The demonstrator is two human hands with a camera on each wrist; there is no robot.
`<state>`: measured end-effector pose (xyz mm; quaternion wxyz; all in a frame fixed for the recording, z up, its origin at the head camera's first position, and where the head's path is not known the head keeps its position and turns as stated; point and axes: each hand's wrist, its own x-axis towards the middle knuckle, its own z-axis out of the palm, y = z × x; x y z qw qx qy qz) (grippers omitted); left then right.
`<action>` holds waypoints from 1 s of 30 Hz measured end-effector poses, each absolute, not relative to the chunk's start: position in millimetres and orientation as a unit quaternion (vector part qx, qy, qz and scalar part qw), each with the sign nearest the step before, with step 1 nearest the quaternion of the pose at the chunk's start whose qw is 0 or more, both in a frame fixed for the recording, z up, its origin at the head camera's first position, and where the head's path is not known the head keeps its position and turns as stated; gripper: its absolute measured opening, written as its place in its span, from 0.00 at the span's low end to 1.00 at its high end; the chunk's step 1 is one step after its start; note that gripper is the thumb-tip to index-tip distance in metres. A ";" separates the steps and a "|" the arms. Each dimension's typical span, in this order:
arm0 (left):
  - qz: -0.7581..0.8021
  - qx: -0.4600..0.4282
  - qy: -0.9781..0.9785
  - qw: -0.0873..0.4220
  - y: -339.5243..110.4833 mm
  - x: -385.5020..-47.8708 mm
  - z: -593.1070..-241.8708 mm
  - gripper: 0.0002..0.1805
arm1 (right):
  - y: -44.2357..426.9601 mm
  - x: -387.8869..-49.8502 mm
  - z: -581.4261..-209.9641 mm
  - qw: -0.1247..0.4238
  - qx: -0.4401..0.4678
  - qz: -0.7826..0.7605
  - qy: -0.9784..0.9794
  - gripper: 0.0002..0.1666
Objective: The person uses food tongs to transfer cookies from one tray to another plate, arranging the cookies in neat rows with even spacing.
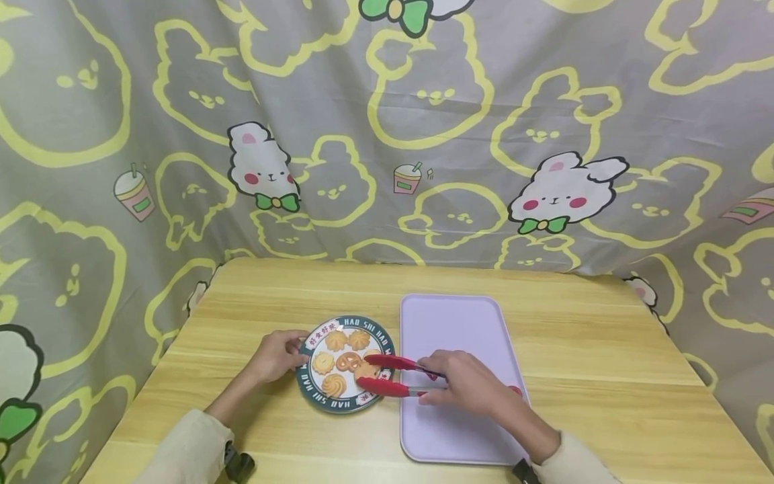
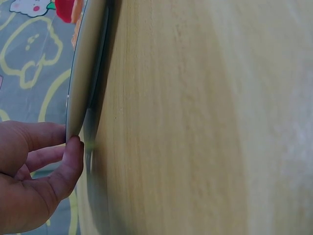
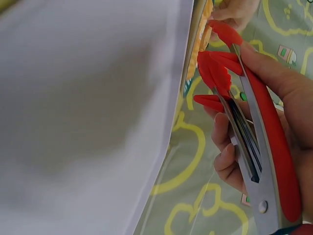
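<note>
My left hand pinches the left rim of a round plate with a dark green border. In the left wrist view, thumb and fingers meet at the edge of the plate. Several cookies lie on it, among them a pretzel-shaped cookie and a swirled cookie. My right hand grips red-tipped tongs, whose tips stand apart around a cookie at the plate's right side. The right wrist view shows the tongs held along their handles; whether the tips touch the cookie cannot be told.
A pale purple rectangular tray lies right of the plate, under my right hand. Both rest on a wood-grain table. Behind the table hangs a grey curtain with yellow outlines and rabbit faces.
</note>
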<state>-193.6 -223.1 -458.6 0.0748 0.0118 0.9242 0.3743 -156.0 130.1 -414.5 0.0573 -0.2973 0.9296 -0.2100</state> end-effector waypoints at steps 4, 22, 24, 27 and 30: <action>0.375 0.013 0.924 0.074 -223.0 -194.5 -458.6 0.26 | 125.1 -154.1 -416.7 0.068 -0.305 -0.198 0.929 0.33; 0.378 0.015 0.923 0.075 -223.2 -193.6 -459.0 0.25 | 135.6 -149.8 -402.1 0.064 -0.267 -0.219 0.936 0.35; 0.375 0.015 0.924 0.074 -223.2 -193.5 -458.9 0.25 | 144.1 -150.7 -399.2 0.050 -0.257 -0.229 0.938 0.35; 0.373 0.013 0.925 0.073 -223.1 -193.1 -458.6 0.25 | 158.3 -152.6 -397.4 0.028 -0.243 -0.234 0.941 0.34; 0.379 0.011 0.922 0.076 -223.0 -192.6 -458.7 0.26 | 172.6 -154.2 -398.2 0.009 -0.222 -0.229 0.948 0.36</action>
